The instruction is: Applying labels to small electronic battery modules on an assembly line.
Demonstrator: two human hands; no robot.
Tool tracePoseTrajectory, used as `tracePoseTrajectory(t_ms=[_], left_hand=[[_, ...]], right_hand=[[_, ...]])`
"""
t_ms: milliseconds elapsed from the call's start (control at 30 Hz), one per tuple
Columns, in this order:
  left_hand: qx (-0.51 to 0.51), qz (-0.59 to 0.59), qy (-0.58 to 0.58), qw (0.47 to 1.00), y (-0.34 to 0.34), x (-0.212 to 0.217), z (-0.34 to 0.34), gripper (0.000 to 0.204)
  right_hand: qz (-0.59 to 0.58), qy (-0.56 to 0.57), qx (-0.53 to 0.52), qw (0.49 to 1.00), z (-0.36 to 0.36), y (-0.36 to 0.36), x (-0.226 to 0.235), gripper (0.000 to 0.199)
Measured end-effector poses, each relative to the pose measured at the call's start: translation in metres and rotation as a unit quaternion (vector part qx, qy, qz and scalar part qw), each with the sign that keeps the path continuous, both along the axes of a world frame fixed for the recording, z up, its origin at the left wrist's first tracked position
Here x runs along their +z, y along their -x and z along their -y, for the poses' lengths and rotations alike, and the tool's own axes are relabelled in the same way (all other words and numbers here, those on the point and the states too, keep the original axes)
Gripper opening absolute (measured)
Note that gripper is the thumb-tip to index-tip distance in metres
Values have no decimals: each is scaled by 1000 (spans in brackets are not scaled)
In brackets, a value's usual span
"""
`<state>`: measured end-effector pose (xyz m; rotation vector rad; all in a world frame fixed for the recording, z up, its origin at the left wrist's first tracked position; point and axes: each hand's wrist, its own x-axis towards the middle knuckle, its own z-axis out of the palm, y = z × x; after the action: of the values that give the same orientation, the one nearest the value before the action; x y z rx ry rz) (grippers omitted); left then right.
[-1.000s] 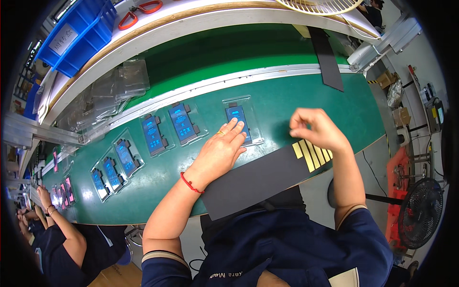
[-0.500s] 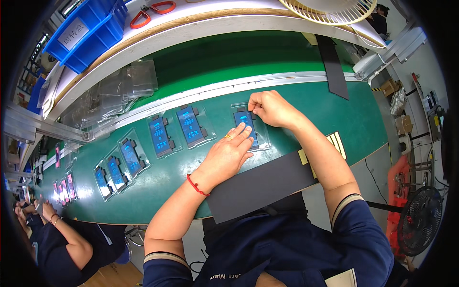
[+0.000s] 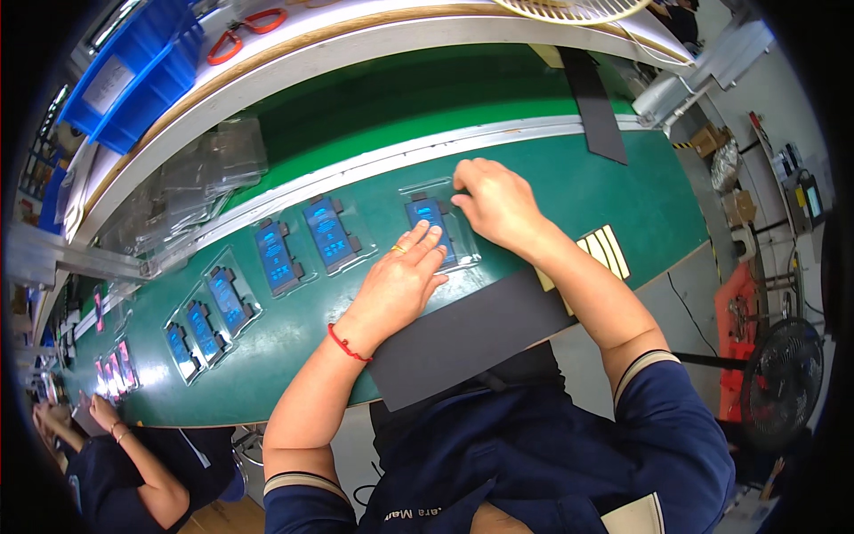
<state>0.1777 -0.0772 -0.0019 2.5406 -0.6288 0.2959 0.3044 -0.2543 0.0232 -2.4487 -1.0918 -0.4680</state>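
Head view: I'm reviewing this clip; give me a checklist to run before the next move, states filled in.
1. Left hand on the blue-faced pack: ok, it lies over the lower part.
2. Pack in the clear tray: ok, as far as it shows.
3. Right hand holding something: cannot tell, its grip is hidden.
4. Yellow strips in full view: not ok, the right forearm covers some.
5. Black board apart from the tray: ok, green table shows between.

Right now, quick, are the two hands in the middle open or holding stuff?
Left hand: open, resting on a blue pack.
Right hand: curled; can't tell if it's holding anything.
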Motion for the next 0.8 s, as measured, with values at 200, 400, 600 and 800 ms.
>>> tracePoseTrajectory(t_ms=[200,400,600,800], left_hand=[[12,4,-12,1000,0,1,-1,32],[15,4,-16,1000,-1,1,1,32],[18,2,-15,1000,0,2,1,33],[20,-2,-18,1000,1,2,1,34]], right_hand=[[-348,38,60,935,117,38,40,16],[-365,77,24,927,141,72,22,28],[-373,117,65,918,141,66,26,26],[-487,-29,24,873,109,42,34,14]])
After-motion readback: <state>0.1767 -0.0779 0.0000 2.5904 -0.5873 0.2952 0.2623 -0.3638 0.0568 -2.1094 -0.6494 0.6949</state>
